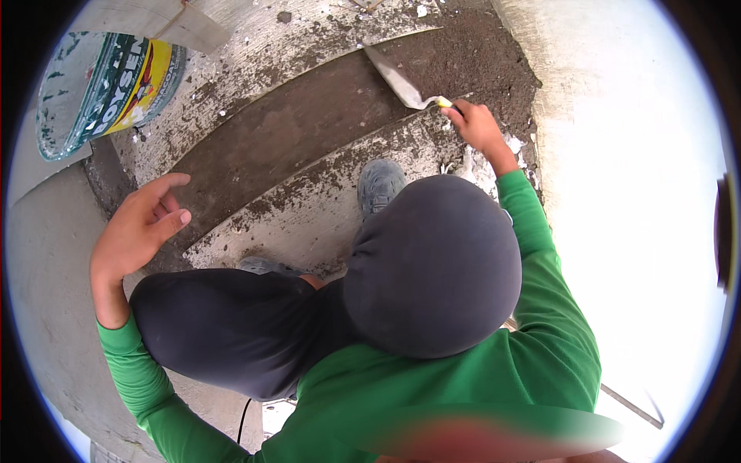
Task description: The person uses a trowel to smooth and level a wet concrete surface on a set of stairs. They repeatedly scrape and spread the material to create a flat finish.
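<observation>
My right hand [480,130] is closed round the yellow-and-dark handle of a pointed trowel [395,79]. Its metal blade reaches up and left over the far right part of a smooth, dark grey-brown mortar strip [285,123]. My left hand [143,222] hovers by the strip's near left end, holding nothing. Its fingers are bent but apart from the thumb. Whether its fingertips touch the mortar, I cannot tell. Rougher, crumbly mortar [494,58] lies at the strip's far right end, beyond my right hand.
A clear plastic bucket [68,100] with a green and yellow label leans at the far left. Speckled concrete [262,224] borders the strip, with my shoes [380,187] on it. White debris [478,168] lies beside my right wrist. A pale wall or slab [617,154] fills the right side.
</observation>
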{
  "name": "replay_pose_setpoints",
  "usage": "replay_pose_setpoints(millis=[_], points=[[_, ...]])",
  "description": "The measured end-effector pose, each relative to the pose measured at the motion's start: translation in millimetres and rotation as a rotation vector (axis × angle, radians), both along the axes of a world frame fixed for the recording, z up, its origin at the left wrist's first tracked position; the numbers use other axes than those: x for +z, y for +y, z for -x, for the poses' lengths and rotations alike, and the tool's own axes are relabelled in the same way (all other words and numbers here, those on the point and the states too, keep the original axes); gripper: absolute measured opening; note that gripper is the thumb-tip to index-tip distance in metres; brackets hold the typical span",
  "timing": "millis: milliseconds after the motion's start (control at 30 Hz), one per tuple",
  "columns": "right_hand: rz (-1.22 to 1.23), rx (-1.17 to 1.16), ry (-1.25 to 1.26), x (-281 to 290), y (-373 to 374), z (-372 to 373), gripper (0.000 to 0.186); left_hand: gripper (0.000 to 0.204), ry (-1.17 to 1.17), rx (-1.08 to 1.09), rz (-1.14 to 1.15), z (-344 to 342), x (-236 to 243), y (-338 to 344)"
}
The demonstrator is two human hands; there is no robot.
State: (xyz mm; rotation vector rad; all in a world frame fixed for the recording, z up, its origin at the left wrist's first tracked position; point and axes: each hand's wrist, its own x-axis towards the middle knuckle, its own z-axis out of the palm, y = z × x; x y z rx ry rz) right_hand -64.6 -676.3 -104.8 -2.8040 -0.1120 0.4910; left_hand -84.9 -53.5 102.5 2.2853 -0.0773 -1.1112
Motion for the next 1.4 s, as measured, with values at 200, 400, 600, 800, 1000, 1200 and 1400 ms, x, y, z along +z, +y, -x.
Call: replay_pose_setpoints(millis=[200, 400, 600, 800, 1000, 1200, 1400], points=[[0.087, -0.201, 0.172, -9.8, -124.9, -35.7, 0.058, 0.054, -0.005, -0.048, 0.006, -2.4, -3.4, -4.2], [-0.491, -0.767, 0.21, -21.7, -190.5, -24.1, 0.05, 0.053, -0.011, 0.035, -0.036, 10.4, -3.3, 18.6], [-0.389, -0.74, -0.025, -14.0, -80.3, 17.8, 0.044, 0.053, -0.01, 0.039, -0.003, 5.1, 0.1, 5.9], [-0.707, -0.714, 0.467, 35.0, 46.8, 54.3, 0.044, 0.055, 0.022, -0.017, -0.04, -8.9, -5.5, -3.5], [-0.755, -0.905, 0.494, 30.2, 79.7, 76.4, 0.044, 0.054, -0.033, -0.057, -0.041, -14.7, -0.5, -18.8], [-0.834, -1.045, 0.463, 46.2, 64.3, 76.9, 0.044, 0.054, -0.013, -0.02, -0.046, -12.1, 0.1, -12.7], [-0.868, -0.996, 0.551, 28.2, 52.3, 62.6, 0.042, 0.056, -0.055, -0.015, -0.008, -10.0, -3.4, -4.4]])
